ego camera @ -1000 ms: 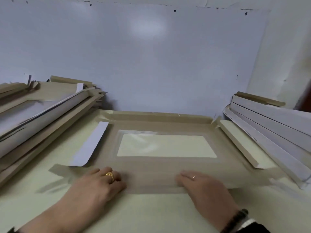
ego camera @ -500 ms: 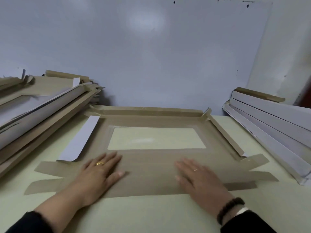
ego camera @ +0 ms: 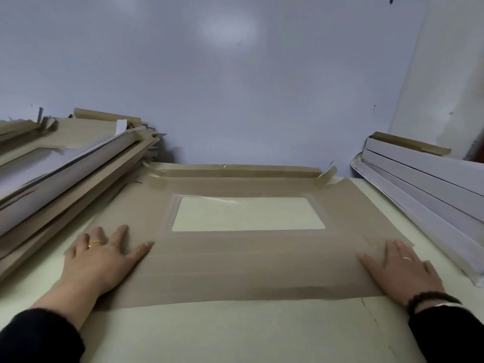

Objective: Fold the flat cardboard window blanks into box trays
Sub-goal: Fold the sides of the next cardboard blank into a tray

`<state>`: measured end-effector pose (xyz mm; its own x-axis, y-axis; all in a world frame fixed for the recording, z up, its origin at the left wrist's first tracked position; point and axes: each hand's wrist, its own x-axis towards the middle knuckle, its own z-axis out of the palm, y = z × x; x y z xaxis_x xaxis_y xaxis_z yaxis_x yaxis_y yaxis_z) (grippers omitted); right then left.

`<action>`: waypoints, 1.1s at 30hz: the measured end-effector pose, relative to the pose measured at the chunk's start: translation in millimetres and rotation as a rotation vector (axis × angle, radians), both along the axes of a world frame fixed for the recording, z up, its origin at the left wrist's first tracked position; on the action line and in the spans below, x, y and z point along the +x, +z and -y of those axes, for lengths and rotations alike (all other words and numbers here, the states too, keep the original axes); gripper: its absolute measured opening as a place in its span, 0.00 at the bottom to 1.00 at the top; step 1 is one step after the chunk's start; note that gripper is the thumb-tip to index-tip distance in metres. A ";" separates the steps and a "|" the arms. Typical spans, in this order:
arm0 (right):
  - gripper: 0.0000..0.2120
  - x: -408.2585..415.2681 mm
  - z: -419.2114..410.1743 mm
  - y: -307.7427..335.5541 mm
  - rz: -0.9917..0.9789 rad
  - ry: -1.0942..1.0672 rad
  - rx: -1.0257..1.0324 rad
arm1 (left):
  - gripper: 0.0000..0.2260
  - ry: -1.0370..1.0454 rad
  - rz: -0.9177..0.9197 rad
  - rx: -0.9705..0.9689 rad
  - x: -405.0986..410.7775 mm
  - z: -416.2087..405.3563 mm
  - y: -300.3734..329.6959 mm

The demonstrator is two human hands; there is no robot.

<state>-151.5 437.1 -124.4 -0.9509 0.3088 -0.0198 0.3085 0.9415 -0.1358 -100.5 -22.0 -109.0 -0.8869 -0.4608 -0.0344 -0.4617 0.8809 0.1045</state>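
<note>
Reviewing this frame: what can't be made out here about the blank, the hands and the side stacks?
Head view only:
- Brown window blank: near corners lie under the left hand and right hand; motion blur smears its creases.
- Left stack and right stack: cut off by the frame edges, so no count.
- Window film: glare only; its edges are unclear.

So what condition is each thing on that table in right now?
Brown cardboard window blank: lying flat on the table, only its far flap folded up.
Clear window panel: intact, the table showing through.
Left hand: fingers spread, pressing flat on the blank's left side.
Right hand: flat on the blank's right side.
Left stack of brown cardboard pieces: piled unevenly, slanted.
Right stack of white-sided trays: leaning in a row.
</note>
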 end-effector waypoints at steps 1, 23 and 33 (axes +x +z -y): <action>0.39 1.6 -0.4 0.2 0.001 -0.018 -0.001 | 0.41 -0.002 -0.001 0.004 -0.2 2.9 -0.7; 0.13 55.0 54.8 37.2 -0.383 0.702 -0.297 | 0.22 -0.890 -0.501 -0.061 40.1 -83.1 18.9; 0.18 52.7 69.3 37.3 -0.692 0.559 0.082 | 0.23 -0.778 -0.602 -0.206 35.6 -87.0 21.9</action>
